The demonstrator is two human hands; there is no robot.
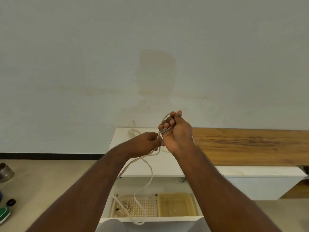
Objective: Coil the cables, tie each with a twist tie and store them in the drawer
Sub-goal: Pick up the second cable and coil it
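R hand fist-grips coil of thin beige cable; L hand at its 8 o'clock pinches same cable, slack hanging over open white drawer.

You are standing in what looks like a plain room of a home. Ahead of you a bare pale wall meets a beige floor along a dark skirting strip. Against it stands a low white cabinet with a wooden top on its right part. Its drawer is pulled open below you, with plastic trays inside. A metal pot sits on the floor at your left.
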